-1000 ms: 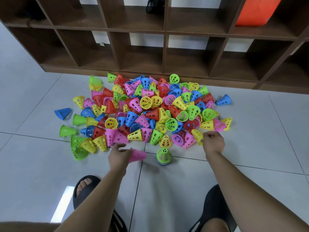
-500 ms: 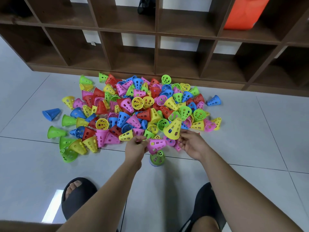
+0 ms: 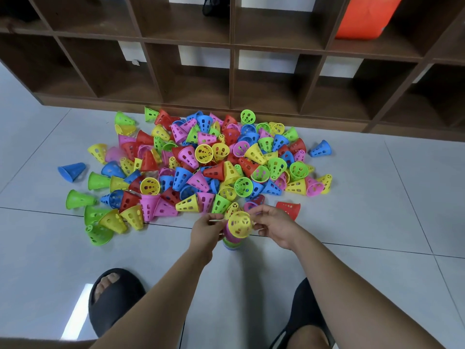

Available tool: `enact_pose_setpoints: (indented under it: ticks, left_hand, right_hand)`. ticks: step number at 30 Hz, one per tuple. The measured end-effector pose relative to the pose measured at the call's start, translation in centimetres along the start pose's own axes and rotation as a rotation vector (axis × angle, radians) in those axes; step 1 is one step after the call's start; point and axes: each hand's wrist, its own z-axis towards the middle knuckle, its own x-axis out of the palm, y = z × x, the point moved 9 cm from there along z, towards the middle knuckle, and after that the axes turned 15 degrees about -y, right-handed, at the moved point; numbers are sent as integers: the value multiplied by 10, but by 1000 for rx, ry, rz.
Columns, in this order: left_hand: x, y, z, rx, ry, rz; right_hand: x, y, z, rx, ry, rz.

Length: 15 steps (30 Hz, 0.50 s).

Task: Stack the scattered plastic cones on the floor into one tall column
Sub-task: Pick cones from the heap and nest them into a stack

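A yellow cone (image 3: 240,224) is held between the two hands, directly over a short stack (image 3: 232,244) that stands on the floor tiles (image 3: 352,260) at the near edge of the heap (image 3: 201,167). The left hand (image 3: 207,229) is curled at the cone's left rim and pinches it with its fingertips; the right hand (image 3: 274,226) pinches the right rim between thumb and fingers. The cone's narrow end is turned up toward the camera, and pink, green and blue rims are seen below it. Whether it is fully seated on the stack cannot be told.

A red cone (image 3: 289,209) lies just right of the right hand, and single blue cones are set apart at the far left (image 3: 71,171) and far right (image 3: 320,149) of the heap. A dark shelf (image 3: 226,71) runs along the far side.

Half a second ago a pink cone was gripped by the left hand above the stack, while the yellow cone was held by the right hand alone, farther off over the heap. The pink cone is now found on the stack – directly under the yellow one – and both hands have been brought together at it.
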Motion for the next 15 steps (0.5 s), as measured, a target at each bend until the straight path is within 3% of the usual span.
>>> enact_pose_setpoints:
  ticks: [6,12,15]
  left_hand:
    - [-7,23,11,-52,-28,125]
    - [0,28,19,-59,-36,173]
    - [3,26,25,-22,-55,206]
  right_hand:
    - [-26,-18,13,1,-178,-121]
    - [-89,-21,32,-30,-555,-104]
    - [-121,-15,32,-103,-774,-308]
